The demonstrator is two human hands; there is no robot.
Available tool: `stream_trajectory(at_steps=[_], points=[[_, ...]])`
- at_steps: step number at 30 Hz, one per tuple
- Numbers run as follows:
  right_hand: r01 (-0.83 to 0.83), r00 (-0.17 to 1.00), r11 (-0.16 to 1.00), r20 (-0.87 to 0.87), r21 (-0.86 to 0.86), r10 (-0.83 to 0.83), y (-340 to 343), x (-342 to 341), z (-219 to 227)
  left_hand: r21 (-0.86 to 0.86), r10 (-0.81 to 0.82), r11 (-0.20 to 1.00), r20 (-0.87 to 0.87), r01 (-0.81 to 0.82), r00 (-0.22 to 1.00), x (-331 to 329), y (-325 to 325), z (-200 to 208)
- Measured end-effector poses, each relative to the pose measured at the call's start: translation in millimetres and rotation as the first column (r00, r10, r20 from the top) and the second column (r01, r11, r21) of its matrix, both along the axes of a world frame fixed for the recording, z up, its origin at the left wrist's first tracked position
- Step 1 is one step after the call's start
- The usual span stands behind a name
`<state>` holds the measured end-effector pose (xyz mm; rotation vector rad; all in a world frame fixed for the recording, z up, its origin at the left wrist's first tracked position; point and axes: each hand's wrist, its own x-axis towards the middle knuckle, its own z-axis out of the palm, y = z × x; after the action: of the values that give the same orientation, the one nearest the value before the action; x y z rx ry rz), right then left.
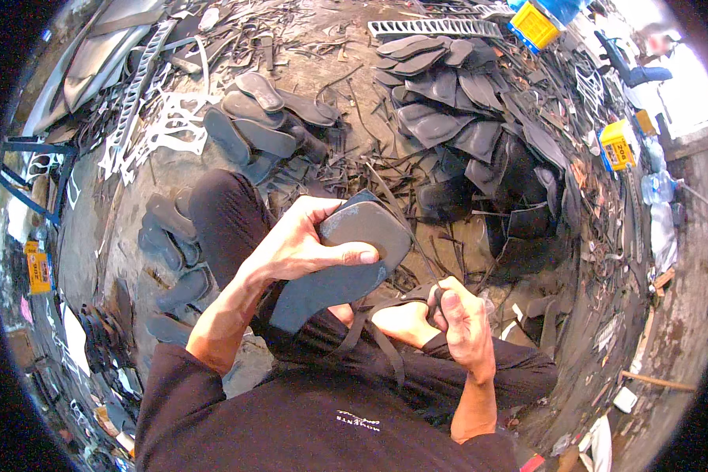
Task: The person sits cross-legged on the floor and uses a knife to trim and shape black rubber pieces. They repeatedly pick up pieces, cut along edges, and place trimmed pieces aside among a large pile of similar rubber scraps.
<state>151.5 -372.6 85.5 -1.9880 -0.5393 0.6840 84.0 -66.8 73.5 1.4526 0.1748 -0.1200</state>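
My left hand (303, 244) grips a dark grey shoe sole (334, 279) above my lap, the thumb pressed on its upper face and the fingers hidden behind it. My right hand (464, 322) is closed in a fist at the right of the sole. From that fist a knife (419, 248) with a long, thin blade reaches up and left, past the sole's right edge; its handle is mostly hidden in my fingers. Whether the blade touches the sole, I cannot tell. A thin dark offcut strip (385, 354) hangs across my crossed legs.
One pile of dark soles (263, 130) lies ahead left, and a larger heap of dark sole pieces (456, 110) ahead right. More soles (169, 228) lie beside my left knee. Scraps, white cut-out sheets (173, 126) and yellow boxes (617, 145) are spread around the floor.
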Motion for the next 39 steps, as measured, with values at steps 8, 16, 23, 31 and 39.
stream_trajectory(at_steps=[8, 16, 23, 31, 39], points=[[-0.124, 0.992, 0.992, -0.004, -0.023, 0.124, 0.4, 5.8, 2.3, 0.018, -0.340, 0.938, -0.143, 0.345, 0.930, 3.3, -19.9, 2.8], [0.176, 0.891, 0.982, -0.436, 0.071, -0.128, 8.8, 24.5, -11.6, 0.189, 0.421, 0.894, -0.043, -0.407, 0.906, -12.9, -10.6, -19.9], [0.110, 0.945, 0.979, -0.323, 0.169, -0.050, 41.0, -4.1, -47.8, -0.356, 0.802, 0.488, -0.178, -0.797, 0.570, -17.6, -34.5, -46.6], [0.048, 0.985, 0.997, 0.167, -0.057, -0.038, 52.9, -70.3, -52.1, -0.489, 0.829, 0.245, -0.342, -0.837, 0.442, -18.0, -56.7, -38.8], [0.013, 1.000, 0.997, 0.020, -0.074, -0.011, 74.5, -58.4, -48.0, -0.454, 0.785, 0.266, -0.410, -0.851, 0.464, -36.5, -63.5, -44.0]])
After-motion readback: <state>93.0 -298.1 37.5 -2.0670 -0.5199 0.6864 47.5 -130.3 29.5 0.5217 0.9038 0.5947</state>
